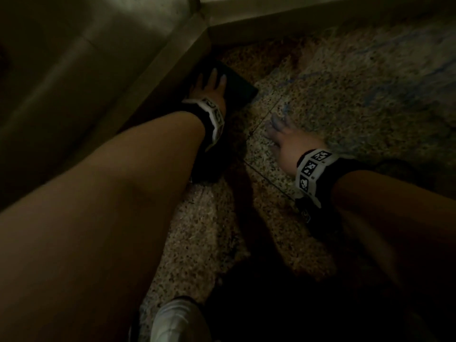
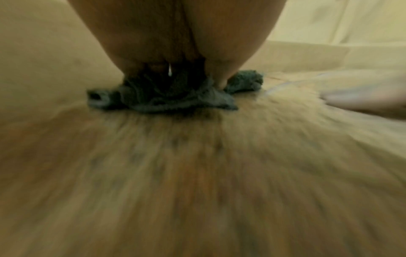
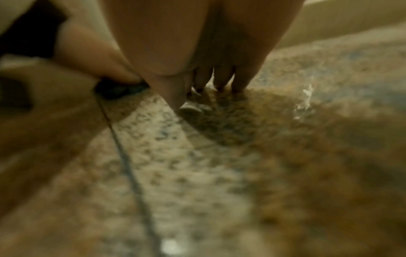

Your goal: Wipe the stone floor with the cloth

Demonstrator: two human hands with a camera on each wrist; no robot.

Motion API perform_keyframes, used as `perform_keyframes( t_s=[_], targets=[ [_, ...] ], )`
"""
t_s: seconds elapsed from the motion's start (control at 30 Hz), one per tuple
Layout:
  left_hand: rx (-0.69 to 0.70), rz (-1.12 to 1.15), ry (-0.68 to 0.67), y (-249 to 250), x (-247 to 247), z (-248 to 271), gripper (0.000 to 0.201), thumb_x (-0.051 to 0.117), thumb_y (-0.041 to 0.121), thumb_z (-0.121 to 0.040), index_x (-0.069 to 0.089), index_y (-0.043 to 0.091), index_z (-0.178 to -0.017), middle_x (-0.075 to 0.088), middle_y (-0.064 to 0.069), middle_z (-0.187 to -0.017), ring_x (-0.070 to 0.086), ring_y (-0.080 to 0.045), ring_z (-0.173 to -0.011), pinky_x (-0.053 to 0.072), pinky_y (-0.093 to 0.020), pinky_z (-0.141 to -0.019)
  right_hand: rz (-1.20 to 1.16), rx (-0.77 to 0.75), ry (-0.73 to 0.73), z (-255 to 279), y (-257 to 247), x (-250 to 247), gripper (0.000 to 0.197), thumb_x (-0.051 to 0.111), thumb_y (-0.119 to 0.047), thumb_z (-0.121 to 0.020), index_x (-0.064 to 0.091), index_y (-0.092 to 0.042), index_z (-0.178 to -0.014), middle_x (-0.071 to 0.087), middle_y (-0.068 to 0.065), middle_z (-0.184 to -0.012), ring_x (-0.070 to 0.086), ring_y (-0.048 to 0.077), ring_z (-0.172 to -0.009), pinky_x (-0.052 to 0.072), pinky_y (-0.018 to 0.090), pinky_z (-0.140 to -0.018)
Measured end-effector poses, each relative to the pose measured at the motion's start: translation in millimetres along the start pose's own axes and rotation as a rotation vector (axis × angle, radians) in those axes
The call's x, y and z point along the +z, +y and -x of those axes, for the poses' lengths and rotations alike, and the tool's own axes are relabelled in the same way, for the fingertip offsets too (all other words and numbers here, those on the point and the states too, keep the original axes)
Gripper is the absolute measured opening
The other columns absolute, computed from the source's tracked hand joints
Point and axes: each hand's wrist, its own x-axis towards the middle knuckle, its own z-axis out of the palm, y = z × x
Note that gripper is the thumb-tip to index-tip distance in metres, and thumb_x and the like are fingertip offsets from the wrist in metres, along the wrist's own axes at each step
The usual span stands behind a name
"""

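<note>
A dark cloth [image 1: 238,91] lies on the speckled stone floor [image 1: 345,99], close to the corner where two skirtings meet. My left hand [image 1: 209,86] presses flat on it with fingers spread; in the left wrist view the grey-green cloth [image 2: 167,100] bunches under my palm [image 2: 175,34]. My right hand [image 1: 281,137] rests with spread fingers on the bare floor to the right of the cloth and holds nothing. In the right wrist view its fingertips [image 3: 219,83] touch the floor [image 3: 186,165], and the cloth [image 3: 118,89] shows to their left.
A pale skirting [image 1: 158,77] runs along the left, and another [image 1: 308,23] along the far side. A thin grout line [image 1: 267,180] crosses the floor under my right wrist. A white shoe [image 1: 172,317] stands at the bottom. The light is dim.
</note>
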Motion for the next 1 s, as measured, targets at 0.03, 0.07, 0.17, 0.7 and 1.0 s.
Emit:
perform_keyframes(
  t_s=[0.03, 0.07, 0.17, 0.7, 1.0],
  targets=[
    [-0.003, 0.004, -0.009, 0.4, -0.7, -3.7, 0.07, 0.037, 0.027, -0.102, -0.012, 0.022, -0.151, -0.017, -0.003, -0.158, -0.008, -0.033, -0.145, 0.006, -0.05, -0.117, 0.009, -0.004, -0.005, 0.5, 1.8, 0.3, 0.056, 0.025, -0.025, -0.105, -0.003, -0.019, -0.153, -0.014, 0.001, -0.159, -0.01, 0.023, -0.147, 0.009, 0.031, -0.116],
    [-0.007, 0.019, -0.007, 0.8, 1.6, -4.6, 0.069, 0.036, 0.028, -0.102, -0.012, 0.023, -0.151, -0.018, -0.002, -0.158, -0.008, -0.033, -0.145, 0.006, -0.05, -0.118, 0.012, -0.006, -0.008, 0.9, 3.2, 0.5, 0.056, 0.025, -0.025, -0.105, -0.004, -0.019, -0.153, -0.015, 0.001, -0.159, -0.01, 0.023, -0.147, 0.009, 0.031, -0.116],
    [0.012, 0.023, 0.076, 0.3, 19.0, 9.0, 0.057, 0.021, 0.03, -0.104, -0.01, 0.024, -0.151, -0.017, -0.001, -0.158, -0.009, -0.03, -0.146, 0.002, -0.044, -0.119, 0.0, -0.01, -0.005, 0.0, 3.4, 0.9, 0.055, 0.025, -0.024, -0.105, -0.003, -0.02, -0.153, -0.015, -0.001, -0.159, -0.01, 0.022, -0.147, 0.009, 0.031, -0.116],
    [0.103, -0.017, 0.079, 12.1, 69.8, 63.2, 0.061, 0.027, 0.03, -0.103, -0.009, 0.028, -0.151, -0.017, 0.001, -0.158, -0.012, -0.028, -0.145, -0.002, -0.038, -0.117, 0.019, 0.107, 0.11, 1.9, 17.3, 16.9, 0.068, 0.033, -0.05, -0.099, 0.0, -0.025, -0.153, -0.014, 0.0, -0.159, -0.006, 0.027, -0.147, 0.013, 0.047, -0.117],
    [-0.003, 0.064, 0.094, 52.3, 46.1, 39.1, 0.062, 0.029, 0.024, -0.102, -0.009, 0.025, -0.151, -0.016, -0.001, -0.158, -0.01, -0.031, -0.145, -0.002, -0.044, -0.119, -0.047, 0.09, 0.041, -1.3, 22.5, 11.6, 0.07, 0.035, -0.049, -0.099, -0.003, -0.026, -0.153, -0.022, -0.005, -0.157, -0.013, 0.027, -0.146, 0.01, 0.048, -0.118]
  ],
)
